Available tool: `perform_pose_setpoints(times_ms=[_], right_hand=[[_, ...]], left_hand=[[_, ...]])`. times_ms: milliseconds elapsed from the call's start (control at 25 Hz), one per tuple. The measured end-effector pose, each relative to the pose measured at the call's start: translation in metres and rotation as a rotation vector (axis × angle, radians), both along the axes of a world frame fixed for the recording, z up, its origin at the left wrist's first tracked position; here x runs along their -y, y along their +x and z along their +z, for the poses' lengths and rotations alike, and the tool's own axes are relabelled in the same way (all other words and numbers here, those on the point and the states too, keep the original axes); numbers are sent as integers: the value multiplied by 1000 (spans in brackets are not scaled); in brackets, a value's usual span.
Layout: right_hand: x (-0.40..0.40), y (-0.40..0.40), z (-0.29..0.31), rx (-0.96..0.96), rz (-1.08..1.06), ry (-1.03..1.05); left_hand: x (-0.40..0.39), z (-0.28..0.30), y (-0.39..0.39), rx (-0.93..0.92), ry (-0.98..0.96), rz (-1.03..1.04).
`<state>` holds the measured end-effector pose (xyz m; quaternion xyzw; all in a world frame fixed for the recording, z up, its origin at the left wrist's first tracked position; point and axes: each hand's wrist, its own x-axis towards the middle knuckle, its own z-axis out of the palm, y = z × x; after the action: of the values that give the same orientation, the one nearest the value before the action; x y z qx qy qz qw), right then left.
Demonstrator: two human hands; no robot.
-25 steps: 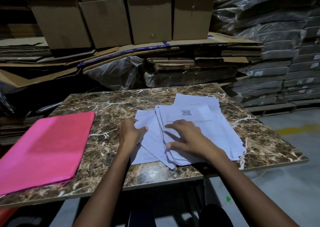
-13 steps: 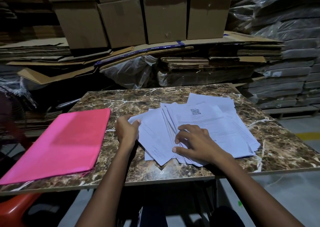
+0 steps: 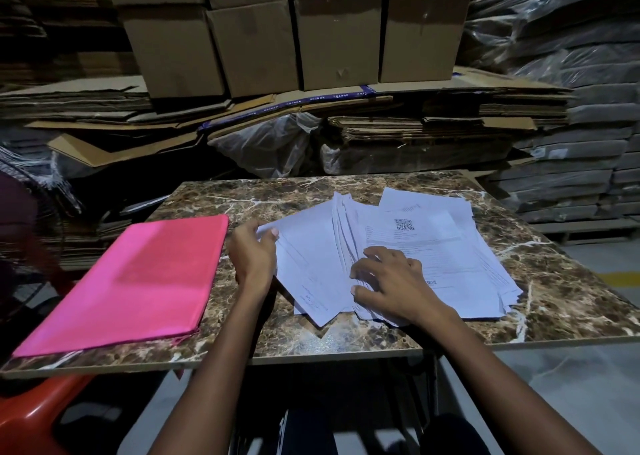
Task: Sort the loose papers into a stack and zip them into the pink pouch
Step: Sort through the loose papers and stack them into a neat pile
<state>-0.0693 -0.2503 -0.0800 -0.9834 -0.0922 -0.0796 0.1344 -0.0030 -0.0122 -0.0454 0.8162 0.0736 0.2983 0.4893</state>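
White loose papers (image 3: 450, 246) lie fanned out on the right half of the marble-patterned table (image 3: 346, 340); the top sheet carries a QR code. My left hand (image 3: 254, 257) grips the left edge of the leftmost sheets, thumb on top. My right hand (image 3: 391, 278) rests with spread fingers on the middle of the pile, pressing it down. The pink pouch (image 3: 138, 281) lies flat on the table's left side, just left of my left hand and apart from the papers. Whether its zip is open cannot be made out.
Cardboard boxes (image 3: 294, 31) are stacked behind the table on flattened cartons (image 3: 433, 122). Wrapped bundles (image 3: 571, 108) fill the right background. An orange plastic chair (image 3: 38, 416) shows at the lower left, below the table's front edge.
My left hand has slid the left sheets up and toward the far left, fanning them more. My right hand stayed on the pile. The camera view shifted left.
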Motion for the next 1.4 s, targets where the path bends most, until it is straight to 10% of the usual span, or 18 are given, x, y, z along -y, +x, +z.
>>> perform_pose_setpoints(times_ms=[640,1040,1400], right_hand=[[-5,-2,3,-56,2,-39],[-32,-2,32,46,-50,716],[-56,-9,29,-79,59,1225]], left_hand=[[-54,18,-18,148,-227,201],[-80,0,-37,37,-691,440],[-36,-23,-69,77,-705,233]])
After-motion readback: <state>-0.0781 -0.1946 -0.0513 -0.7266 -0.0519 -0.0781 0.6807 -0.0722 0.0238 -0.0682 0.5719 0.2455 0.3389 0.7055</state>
